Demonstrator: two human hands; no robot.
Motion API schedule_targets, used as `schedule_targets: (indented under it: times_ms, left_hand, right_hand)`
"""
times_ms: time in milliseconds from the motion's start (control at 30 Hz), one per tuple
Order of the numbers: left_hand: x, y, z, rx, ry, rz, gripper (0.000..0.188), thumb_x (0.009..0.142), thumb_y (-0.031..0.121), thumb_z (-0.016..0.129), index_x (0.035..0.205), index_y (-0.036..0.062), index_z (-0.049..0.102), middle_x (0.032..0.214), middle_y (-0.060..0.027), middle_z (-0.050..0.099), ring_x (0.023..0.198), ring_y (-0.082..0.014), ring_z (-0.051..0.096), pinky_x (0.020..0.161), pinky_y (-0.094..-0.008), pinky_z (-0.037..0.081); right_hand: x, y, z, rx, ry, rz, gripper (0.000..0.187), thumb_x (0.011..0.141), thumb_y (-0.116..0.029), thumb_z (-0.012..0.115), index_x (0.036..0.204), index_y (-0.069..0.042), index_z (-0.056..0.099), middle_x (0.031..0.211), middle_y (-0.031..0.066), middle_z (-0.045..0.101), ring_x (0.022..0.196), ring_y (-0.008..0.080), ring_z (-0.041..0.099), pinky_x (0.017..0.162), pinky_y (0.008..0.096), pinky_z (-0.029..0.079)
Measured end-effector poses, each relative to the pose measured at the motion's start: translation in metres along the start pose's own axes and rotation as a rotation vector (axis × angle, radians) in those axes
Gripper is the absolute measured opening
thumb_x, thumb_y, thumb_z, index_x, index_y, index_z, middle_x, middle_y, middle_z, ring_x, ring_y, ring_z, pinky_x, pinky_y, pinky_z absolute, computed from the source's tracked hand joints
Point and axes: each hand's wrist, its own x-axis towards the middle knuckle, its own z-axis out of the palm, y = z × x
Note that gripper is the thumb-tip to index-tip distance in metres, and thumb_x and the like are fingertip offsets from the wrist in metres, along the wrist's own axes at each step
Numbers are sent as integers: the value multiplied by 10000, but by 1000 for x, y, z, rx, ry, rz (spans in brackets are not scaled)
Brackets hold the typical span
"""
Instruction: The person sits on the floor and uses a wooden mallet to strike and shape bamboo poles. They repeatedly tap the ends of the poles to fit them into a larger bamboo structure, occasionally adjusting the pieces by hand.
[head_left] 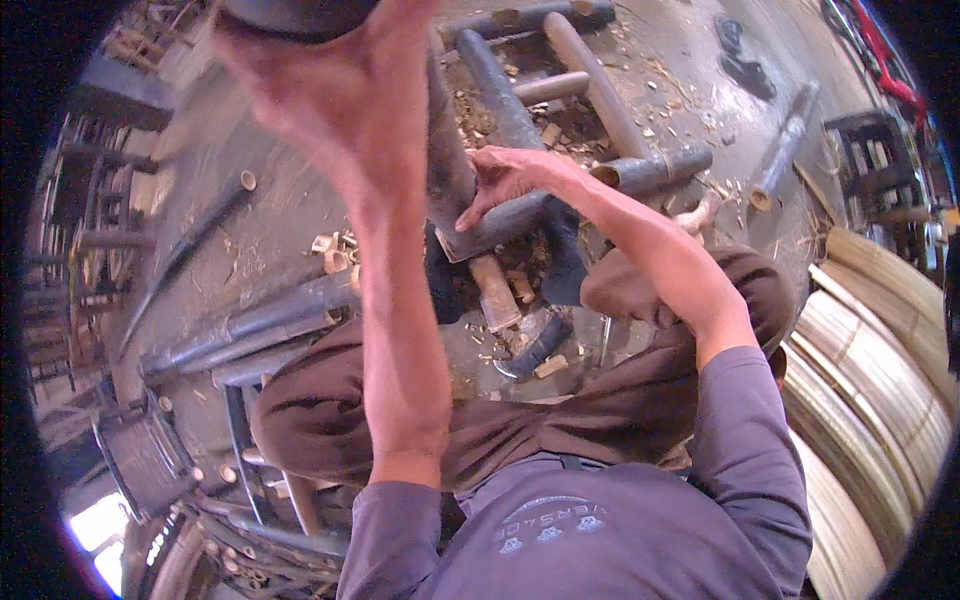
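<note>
My left hand (315,95) is raised close at the top left, blurred by motion. Its fingers wrap a dark, round-ended piece (300,12), cut off by the upper edge; whether this joins the pole below is hidden. Lower down, my right hand (503,183) grips the lower part of an upright dark bamboo pole (448,150), its thumb pointing down and left. That pole's foot meets a horizontal bamboo pole (510,222) between my knees. The horizontal pole belongs to a ladder-like bamboo frame (498,90) on the floor beyond.
Wood chips (520,285) litter the floor near a dark-handled tool (540,345). Bamboo poles (250,325) lie at the left, another pole (785,145) at the right. Pale slatted bamboo (870,350) stands beside my right side; dark furniture frames (870,165) stand behind it.
</note>
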Motion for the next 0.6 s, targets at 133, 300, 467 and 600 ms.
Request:
schedule_targets:
  times_ms: [133,300,467,600]
  left_hand:
    - [1,-10,0,-195,-107,-72,707,659,99,877,1257,0,512,1117,-102,623,923,-196,624,872,-365,528]
    - [14,-22,-17,-91,-215,-363,669,669,195,869,1215,-30,556,1088,-135,646,928,-236,654,845,-386,549]
    - [8,-24,-14,-140,-162,-360,569,703,217,825,1150,-60,607,1088,-150,645,890,-251,659,808,-405,561]
    - [19,-43,-29,-124,-107,-288,449,725,169,806,1049,-95,642,1020,-186,673,874,-281,686,835,-433,567]
  right_hand:
    - [4,25,10,328,-75,-69,764,654,-371,887,1267,-81,534,1188,69,659,1064,151,592,929,342,457]
    - [46,78,26,393,-29,-420,752,701,-326,852,1331,-98,508,1197,80,657,1109,160,588,959,339,459]
    - [25,45,-63,-30,32,-319,625,812,-286,753,1345,-73,507,1196,70,653,1065,168,615,903,309,470]
    - [-53,-57,-134,290,502,-359,566,868,-308,675,1353,-70,506,1297,105,584,1211,239,552,1027,330,431]
